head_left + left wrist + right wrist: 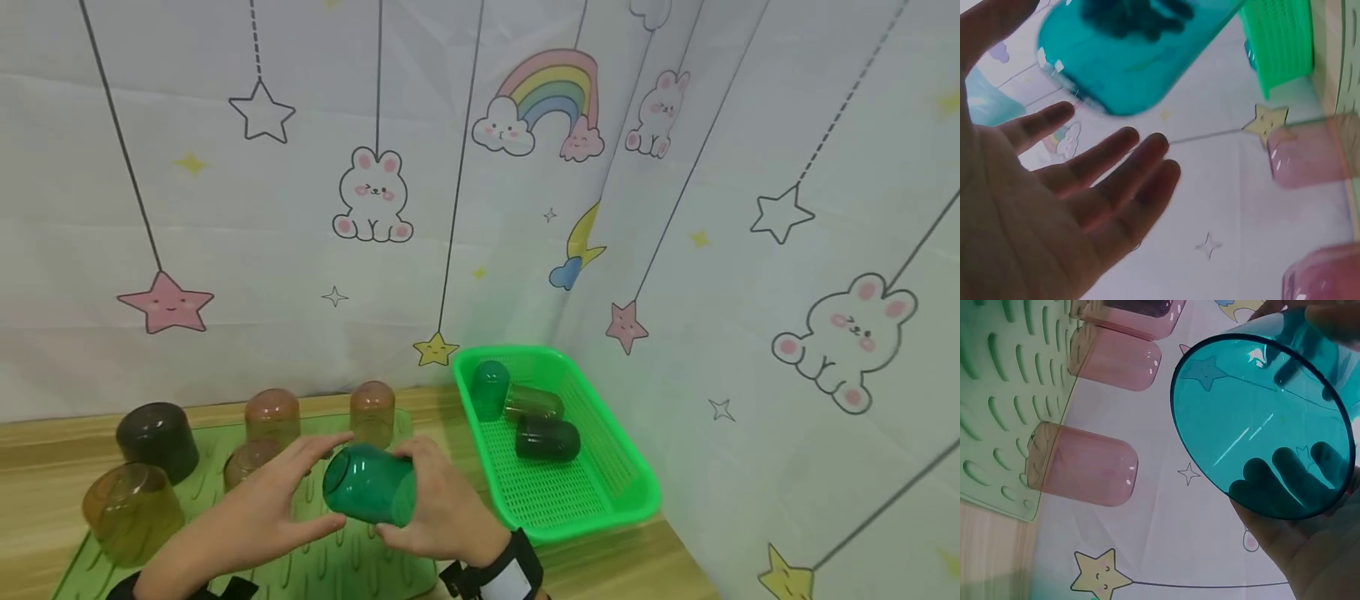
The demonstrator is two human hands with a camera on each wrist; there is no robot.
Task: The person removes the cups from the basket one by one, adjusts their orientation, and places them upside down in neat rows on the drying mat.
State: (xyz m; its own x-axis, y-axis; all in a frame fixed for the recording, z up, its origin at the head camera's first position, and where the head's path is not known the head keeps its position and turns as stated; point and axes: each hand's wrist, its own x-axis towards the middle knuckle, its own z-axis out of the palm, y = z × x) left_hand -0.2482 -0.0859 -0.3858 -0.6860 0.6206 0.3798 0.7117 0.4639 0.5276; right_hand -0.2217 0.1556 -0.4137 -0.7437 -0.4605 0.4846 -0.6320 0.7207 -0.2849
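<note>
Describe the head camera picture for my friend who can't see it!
A right hand holds a translucent teal cup on its side, with an open left hand beside it. Five upturned tinted cups stand on a ribbed green mat; three more are in a bright green perforated basket. White cloth printed with cartoon bunnies hangs behind.

Left of the green perforated basket [555, 496], the right hand [444, 504] grips a teal tumbler [370, 485], the left hand [273, 510] spread.
</note>
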